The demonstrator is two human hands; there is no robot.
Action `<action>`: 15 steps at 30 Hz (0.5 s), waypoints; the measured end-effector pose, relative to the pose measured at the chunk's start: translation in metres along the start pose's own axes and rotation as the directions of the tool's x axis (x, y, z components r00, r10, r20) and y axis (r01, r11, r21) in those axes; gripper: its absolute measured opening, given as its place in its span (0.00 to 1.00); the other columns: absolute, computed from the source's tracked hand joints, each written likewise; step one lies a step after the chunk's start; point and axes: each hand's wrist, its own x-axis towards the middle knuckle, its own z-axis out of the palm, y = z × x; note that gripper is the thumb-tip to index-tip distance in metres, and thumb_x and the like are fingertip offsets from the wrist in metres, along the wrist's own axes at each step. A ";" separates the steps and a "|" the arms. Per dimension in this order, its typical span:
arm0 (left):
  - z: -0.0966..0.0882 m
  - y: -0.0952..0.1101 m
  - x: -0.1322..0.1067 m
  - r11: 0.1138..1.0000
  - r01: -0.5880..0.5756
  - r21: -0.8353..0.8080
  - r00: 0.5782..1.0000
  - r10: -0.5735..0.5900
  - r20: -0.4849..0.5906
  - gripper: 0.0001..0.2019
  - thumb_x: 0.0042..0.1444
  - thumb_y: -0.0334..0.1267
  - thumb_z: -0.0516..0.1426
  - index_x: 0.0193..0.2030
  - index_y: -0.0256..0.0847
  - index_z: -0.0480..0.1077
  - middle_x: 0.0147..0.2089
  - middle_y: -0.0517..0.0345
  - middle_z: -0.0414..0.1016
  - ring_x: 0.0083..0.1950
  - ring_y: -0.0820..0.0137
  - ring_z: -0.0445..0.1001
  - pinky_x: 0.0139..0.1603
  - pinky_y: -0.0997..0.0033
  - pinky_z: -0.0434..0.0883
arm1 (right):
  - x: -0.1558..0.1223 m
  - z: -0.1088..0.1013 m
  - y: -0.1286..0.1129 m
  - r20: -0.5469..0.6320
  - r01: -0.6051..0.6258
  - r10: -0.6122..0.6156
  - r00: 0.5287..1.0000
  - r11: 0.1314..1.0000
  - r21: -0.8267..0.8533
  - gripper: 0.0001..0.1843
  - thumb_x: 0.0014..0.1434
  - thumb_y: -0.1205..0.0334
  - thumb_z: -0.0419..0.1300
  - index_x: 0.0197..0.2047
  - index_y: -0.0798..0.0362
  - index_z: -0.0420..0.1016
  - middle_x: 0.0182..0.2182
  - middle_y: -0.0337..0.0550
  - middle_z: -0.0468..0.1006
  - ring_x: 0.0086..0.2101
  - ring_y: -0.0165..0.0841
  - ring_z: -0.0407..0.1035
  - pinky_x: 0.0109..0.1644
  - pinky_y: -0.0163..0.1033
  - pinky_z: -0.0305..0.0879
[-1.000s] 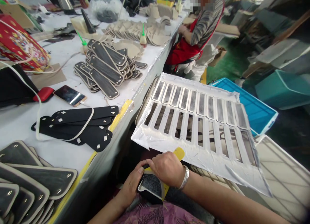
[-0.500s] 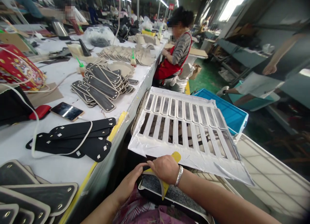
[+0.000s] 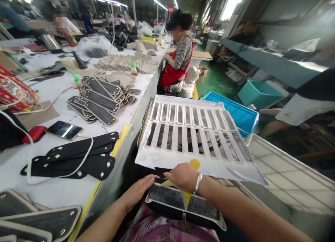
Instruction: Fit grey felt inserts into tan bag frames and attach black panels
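Observation:
On my lap lies a long black piece with a grey speckled panel (image 3: 167,197) framed by a pale edge. At its far left corner my left hand (image 3: 138,191) is closed on the rim, the fingertips partly hidden. My right hand (image 3: 180,175) grips a yellow strip (image 3: 187,196) with a pale underside, which curls up over the panel. One end of the strip sticks out above the knuckles, and another bends down to the panel. Just beyond both hands is a white slotted board (image 3: 167,161) with a row of grey strips along its far side.
On the table (image 3: 91,189) to the left lie black strips (image 3: 70,158), a phone (image 3: 64,130), a pile of grey pale-edged pieces (image 3: 102,99) and more at the near corner. A blue crate (image 3: 231,111) stands beyond the board. A seated co-worker (image 3: 179,53) works farther along the table.
My right hand has shifted right, away from my left hand, with the yellow strip in it. More of the grey panel shows. The view has turned a little right.

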 end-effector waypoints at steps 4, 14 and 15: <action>-0.004 0.012 0.009 0.997 0.048 0.057 0.990 -0.055 0.130 0.22 0.58 0.51 0.49 0.49 0.38 0.70 0.48 0.52 0.74 0.51 0.61 0.69 0.56 0.62 0.60 | -0.062 0.006 0.062 -0.033 -0.239 0.239 0.970 0.971 0.009 0.22 0.66 0.56 0.39 0.45 0.56 0.72 0.26 0.49 0.75 0.26 0.34 0.68 0.27 0.36 0.56; -0.025 0.014 0.050 0.873 0.088 0.480 0.847 -0.319 0.425 0.21 0.49 0.58 0.54 0.52 0.72 0.63 0.57 0.83 0.65 0.62 0.60 0.59 0.62 0.60 0.52 | -0.163 0.089 0.060 0.067 -0.813 0.848 0.526 0.478 0.334 0.34 0.66 0.53 0.31 0.30 0.58 0.74 0.29 0.55 0.77 0.33 0.38 0.72 0.35 0.39 0.61; -0.019 0.020 0.056 0.852 0.066 0.520 0.834 -0.333 0.441 0.22 0.50 0.58 0.54 0.53 0.71 0.62 0.58 0.82 0.64 0.62 0.60 0.57 0.63 0.60 0.50 | -0.160 0.096 0.054 0.082 -0.817 0.858 0.507 0.448 0.363 0.34 0.66 0.52 0.31 0.29 0.57 0.74 0.29 0.54 0.77 0.33 0.38 0.73 0.35 0.39 0.61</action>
